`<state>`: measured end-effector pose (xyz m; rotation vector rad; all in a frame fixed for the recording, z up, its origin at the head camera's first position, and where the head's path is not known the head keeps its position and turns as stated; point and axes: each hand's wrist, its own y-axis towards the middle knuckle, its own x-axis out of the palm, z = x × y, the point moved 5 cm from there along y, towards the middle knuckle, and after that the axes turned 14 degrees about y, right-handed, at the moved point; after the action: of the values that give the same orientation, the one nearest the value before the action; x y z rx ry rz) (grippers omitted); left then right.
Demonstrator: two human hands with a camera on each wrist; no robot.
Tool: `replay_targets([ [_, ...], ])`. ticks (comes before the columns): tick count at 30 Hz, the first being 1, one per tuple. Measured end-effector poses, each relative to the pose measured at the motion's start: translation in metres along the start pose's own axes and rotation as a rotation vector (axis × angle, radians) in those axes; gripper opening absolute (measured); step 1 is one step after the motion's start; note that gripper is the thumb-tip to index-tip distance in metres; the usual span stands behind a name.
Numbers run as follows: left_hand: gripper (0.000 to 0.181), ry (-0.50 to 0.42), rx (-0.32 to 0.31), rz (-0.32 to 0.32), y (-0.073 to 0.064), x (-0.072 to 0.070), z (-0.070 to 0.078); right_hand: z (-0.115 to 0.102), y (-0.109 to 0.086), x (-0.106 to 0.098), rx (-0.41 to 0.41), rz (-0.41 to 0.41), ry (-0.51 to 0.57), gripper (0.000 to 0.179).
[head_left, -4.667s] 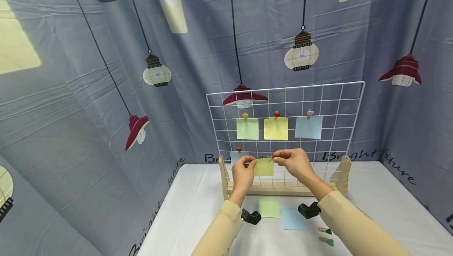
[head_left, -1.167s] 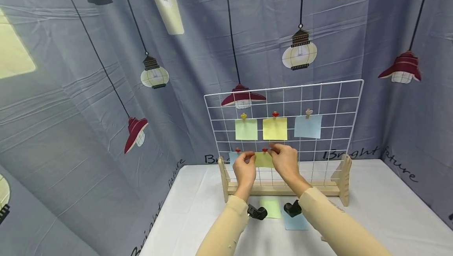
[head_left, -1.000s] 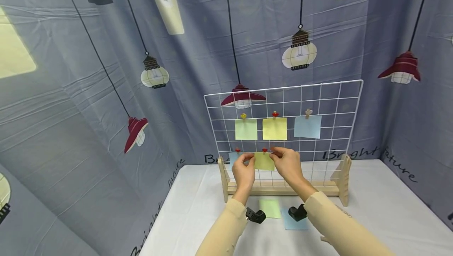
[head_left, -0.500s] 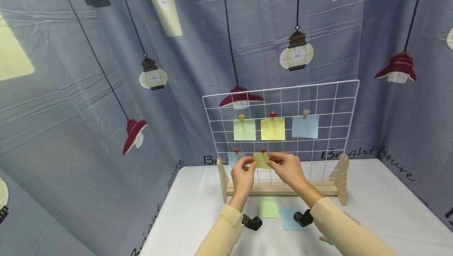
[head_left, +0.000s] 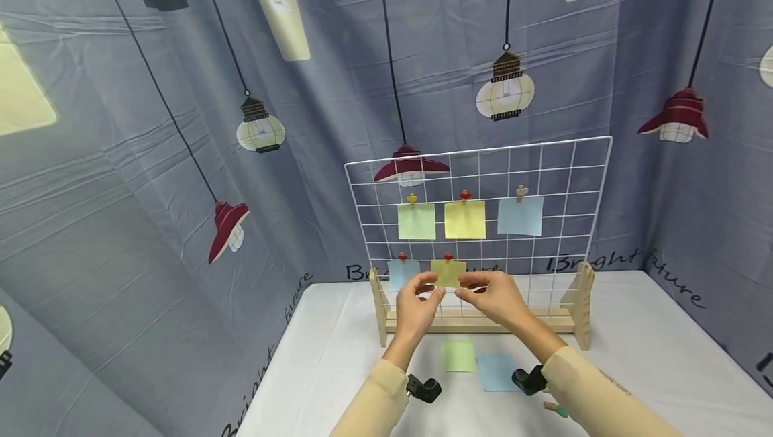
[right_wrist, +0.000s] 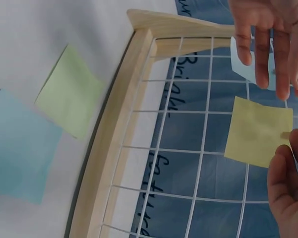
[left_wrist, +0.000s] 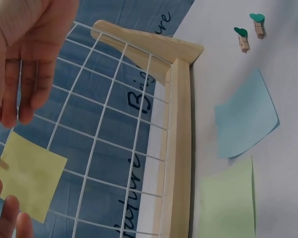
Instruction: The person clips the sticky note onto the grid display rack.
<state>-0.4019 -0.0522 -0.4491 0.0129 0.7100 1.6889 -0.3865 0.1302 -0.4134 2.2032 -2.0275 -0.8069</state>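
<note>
A small yellow sticky note (head_left: pixel 448 272) hangs on the white wire grid (head_left: pixel 561 222), held at its top by a red heart-topped wooden clip (head_left: pixel 449 257). Just below left of it is my left hand (head_left: pixel 417 309), fingers loosely curved and holding nothing. My right hand (head_left: pixel 496 297) is at the note's lower right, its fingers relaxed too, with thumb and index apart. In the right wrist view the yellow note (right_wrist: pixel 260 131) shows between the two hands, and the right hand's fingertips overlap its edge. A blue note (head_left: pixel 402 274) with a red heart clip hangs to the left.
Higher on the grid hang a green note (head_left: pixel 417 222), a yellow note (head_left: pixel 465 221) and a blue note (head_left: pixel 520 216), each clipped. On the white table (head_left: pixel 338 356) lie a green sheet (head_left: pixel 459 356), a blue sheet (head_left: pixel 496 373) and two green-heart clips (left_wrist: pixel 250 32).
The yellow note went from between my hands, with the right holding the red clip, to hanging clipped on the grid. Both hands have since let go and drawn slightly down.
</note>
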Motion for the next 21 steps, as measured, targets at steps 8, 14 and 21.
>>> replay_targets([
  [8,0.037,-0.001,0.016,-0.113,-0.007,0.001,-0.001,0.003,-0.006,0.001,-0.009,-0.021,0.007,0.036],
  [14,0.041,0.014,0.011,-0.163,-0.012,0.000,-0.003,0.007,-0.013,-0.008,-0.009,-0.063,-0.001,0.044],
  [21,0.041,0.013,0.007,-0.205,-0.020,-0.002,-0.007,0.013,-0.023,-0.020,0.039,-0.074,0.007,0.044],
])
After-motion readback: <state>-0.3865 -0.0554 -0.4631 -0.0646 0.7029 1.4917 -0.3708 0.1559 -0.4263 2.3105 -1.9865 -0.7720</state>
